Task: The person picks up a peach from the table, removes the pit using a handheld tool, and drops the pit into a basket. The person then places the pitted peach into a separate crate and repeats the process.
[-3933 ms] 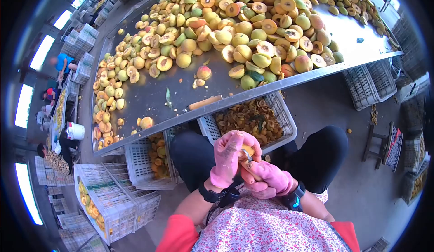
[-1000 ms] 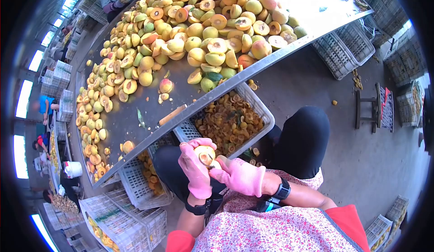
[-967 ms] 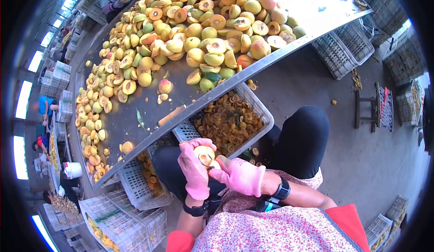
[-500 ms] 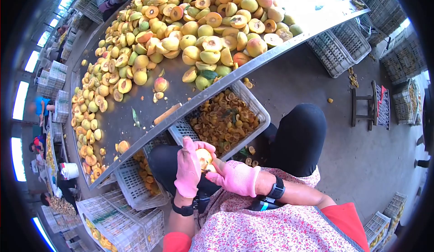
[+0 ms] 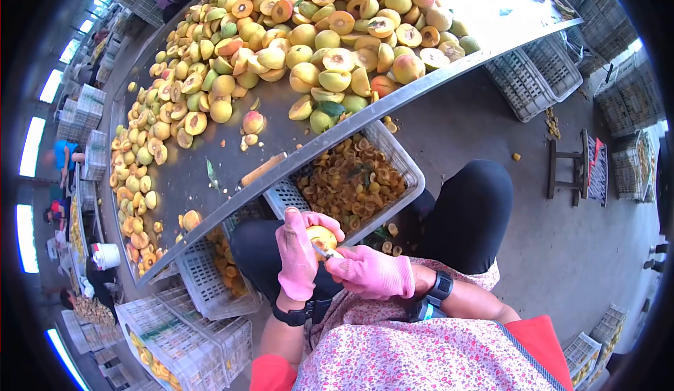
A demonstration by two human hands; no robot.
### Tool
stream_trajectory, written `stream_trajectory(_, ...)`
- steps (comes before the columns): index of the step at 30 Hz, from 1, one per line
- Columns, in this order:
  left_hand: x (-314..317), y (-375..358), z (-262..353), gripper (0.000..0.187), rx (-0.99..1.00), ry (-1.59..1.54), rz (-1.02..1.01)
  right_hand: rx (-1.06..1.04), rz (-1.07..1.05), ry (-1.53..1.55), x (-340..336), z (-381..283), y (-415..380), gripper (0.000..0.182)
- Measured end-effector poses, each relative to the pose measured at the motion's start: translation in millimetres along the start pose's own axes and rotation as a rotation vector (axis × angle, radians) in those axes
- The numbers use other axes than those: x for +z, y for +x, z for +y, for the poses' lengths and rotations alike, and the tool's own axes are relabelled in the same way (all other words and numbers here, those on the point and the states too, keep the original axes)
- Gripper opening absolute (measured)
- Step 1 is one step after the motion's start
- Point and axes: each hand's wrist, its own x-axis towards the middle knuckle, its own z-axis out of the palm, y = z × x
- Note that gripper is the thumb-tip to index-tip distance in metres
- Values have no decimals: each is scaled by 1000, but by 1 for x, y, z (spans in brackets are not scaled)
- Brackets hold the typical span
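Observation:
Both my hands wear pink gloves and meet above my lap. Closed around a yellow peach (image 5: 323, 236) is my left hand (image 5: 298, 256), its thumb pointing up. My right hand (image 5: 371, 272) is closed on a small metal-bladed tool (image 5: 319, 250), whose handle is hidden in the glove. The blade touches the lower side of the peach. Just beyond my hands, a plastic crate (image 5: 414, 180) under the table holds small brownish fruit pieces (image 5: 351, 180).
A metal-edged table (image 5: 189, 187) carries a large heap of halved and whole peaches (image 5: 302, 57). A wooden stick-like piece (image 5: 263, 170) lies near its edge. Crates (image 5: 186, 338) stand at lower left and upper right (image 5: 523, 82). A small stool (image 5: 579, 166) is on the right. People work at far left.
The peach has turned in my left hand, from pale cut flesh to its yellow outside. My right hand has shifted slightly, and the tool's blade now shows against the fruit.

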Motion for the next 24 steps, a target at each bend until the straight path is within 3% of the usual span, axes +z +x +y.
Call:
stream_trajectory(2, 3, -2, 1, 85, 25, 13, 42, 57, 3, 41, -1, 0, -2, 36)
stream_trajectory(6, 10, -8, -3, 83, 108, 8, 135, 24, -204, 254, -5, 9, -2, 39)
stream_trajectory(8, 13, -9, -4, 80, 19, -239, 133, -16, -263, 324, -9, 16, 0, 39)
stream_trajectory(10, 14, -6, -7, 79, 35, -248, 100, 1, -414, 562, -15, 23, 3, 40)
stream_trajectory(16, 6, 0, -12, 73, -19, -302, 30, 13, -417, 530, -19, 26, 9, 41)
stream_trajectory(18, -2, 1, -9, 72, -209, -638, 118, 19, -451, 544, -20, 25, 9, 41)
stream_trajectory(19, -5, 7, -8, 73, -94, -533, 306, -45, -458, 533, -21, 24, 8, 41)
stream_trajectory(21, -36, -6, 7, 76, 106, -345, 403, -118, -462, 520, -26, 19, 13, 40)
stream_trajectory(22, -59, -10, 9, 78, 236, -272, 507, -133, -209, 228, -32, 19, 22, 43)
stream_trajectory(23, -74, -19, 25, 76, 247, -129, 724, -141, 43, -63, -39, 21, 34, 46)
stream_trajectory(24, -99, -24, 26, 72, 293, -42, 840, -142, 378, -667, -49, 31, 52, 48)
